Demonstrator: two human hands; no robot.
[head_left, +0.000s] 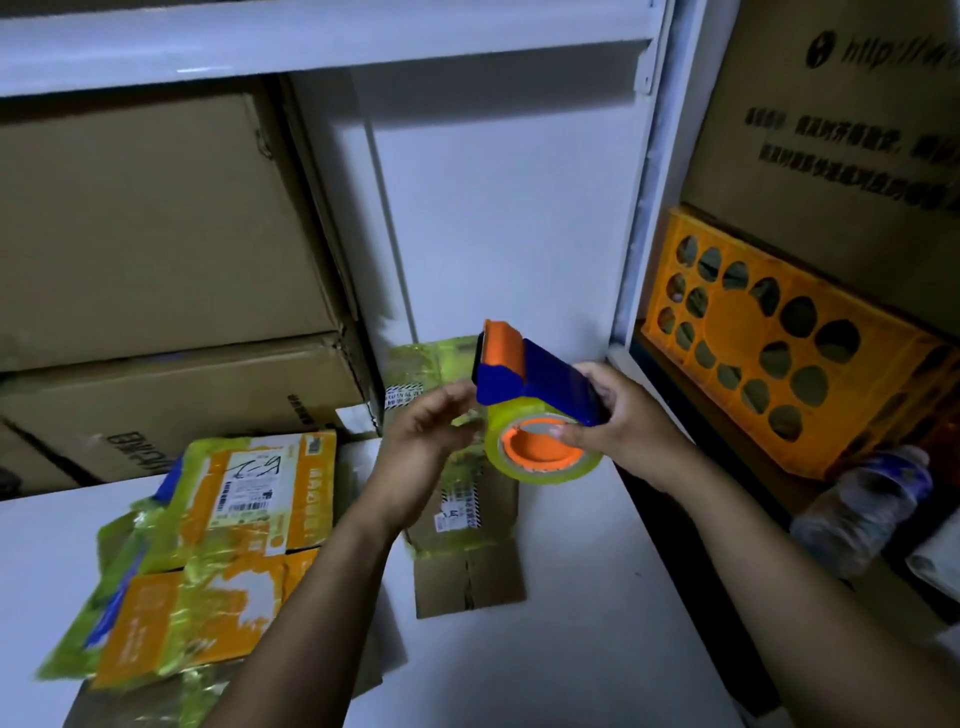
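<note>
The job looked like it was only at the start. The right grip (618, 415) was clamped on the tape dispenser (540, 379), with its fingers round the blue handle and its thumb pressed on the orange middle of the tape roll (545, 475). The dispenser was up in the air, held between the two grips, and its orange end pointed up and away from the person. The left grip (431, 431) was just beside the front of the roll, on its left side, with the fingers bent a little. It may have been feeling for the loose end of the tape, but the tape was see-through and blurry, so I cannot tell if that grip was pinching anything. No strip of tape could be seen pulled out. The small box (470, 571) lay flat on the desk (571, 649) right under both grips, with no new tape on it that I could see. So I think finding the end, pulling it out and sticking it down were all left to do. More flat boxes (208, 545) lay below and to the left of the left grip.
</note>
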